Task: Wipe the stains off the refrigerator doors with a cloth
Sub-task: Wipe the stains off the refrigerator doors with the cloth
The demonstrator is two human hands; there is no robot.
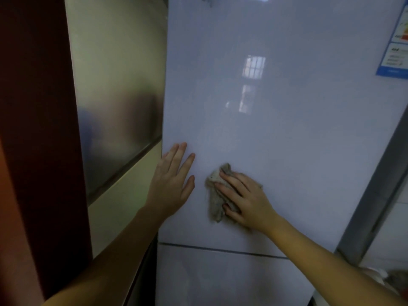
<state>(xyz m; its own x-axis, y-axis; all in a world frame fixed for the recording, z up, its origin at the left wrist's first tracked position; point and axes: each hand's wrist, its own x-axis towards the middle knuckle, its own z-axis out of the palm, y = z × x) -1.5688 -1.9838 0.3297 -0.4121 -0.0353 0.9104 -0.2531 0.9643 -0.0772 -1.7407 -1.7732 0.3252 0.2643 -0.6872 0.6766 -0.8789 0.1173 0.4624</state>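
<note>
— Where's the cloth [215,202]?
— Low on the upper door [287,129], under the right hand [247,202], fingers straight, pressing, not gripping. Left hand [172,184] flat beside it, empty.
— Soft, limp rag, I'd say. Palm its middle.

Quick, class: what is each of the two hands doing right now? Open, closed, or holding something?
Left hand: open, flat against the refrigerator door.
Right hand: open, fingers pressing the cloth onto that door.

A blue-bordered label [394,43] on the refrigerator door [287,107] carries print too blurred to read.
</note>
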